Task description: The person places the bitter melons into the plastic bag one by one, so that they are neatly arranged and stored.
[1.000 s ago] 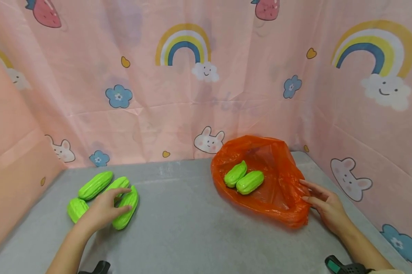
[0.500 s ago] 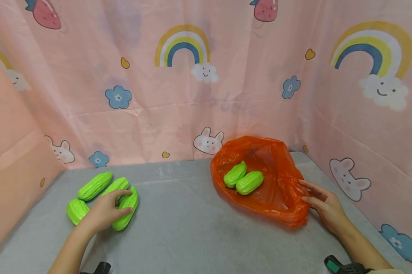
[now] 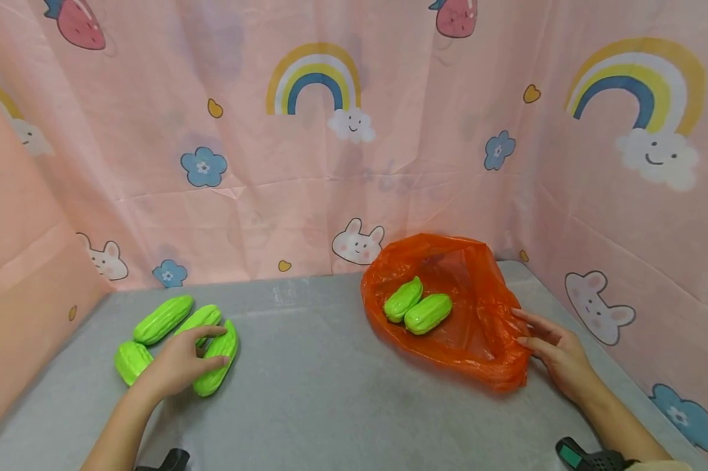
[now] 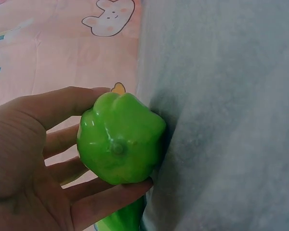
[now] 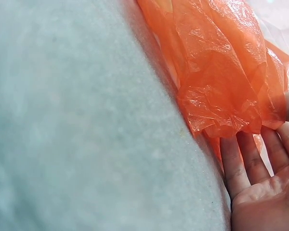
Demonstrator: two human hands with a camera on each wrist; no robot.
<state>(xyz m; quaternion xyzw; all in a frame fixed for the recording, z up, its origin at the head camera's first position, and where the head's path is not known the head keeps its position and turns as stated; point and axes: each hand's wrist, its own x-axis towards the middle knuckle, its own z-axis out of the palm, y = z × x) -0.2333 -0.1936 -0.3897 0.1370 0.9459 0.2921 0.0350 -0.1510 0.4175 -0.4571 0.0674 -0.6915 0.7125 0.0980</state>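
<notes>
In the head view my left hand (image 3: 180, 363) grips a bright green ridged gourd (image 3: 220, 366) on the left of the table. The left wrist view shows this gourd (image 4: 120, 139) end-on, with fingers on both sides of it. Several more green gourds (image 3: 164, 319) lie around this hand, partly covered by it. My right hand (image 3: 557, 356) holds the right side of an orange plastic bag (image 3: 477, 320). Folds of the bag (image 5: 216, 86) hide the fingertips in the right wrist view. Two green gourds (image 3: 428, 314) lie inside the bag's wide mouth.
A grey cloth-like surface (image 3: 307, 366) covers the table, and bare surface lies between the gourds and the bag. Pink patterned sheets (image 3: 307, 216) hang along the back and both sides. Dark straps (image 3: 592, 454) show at the wrists.
</notes>
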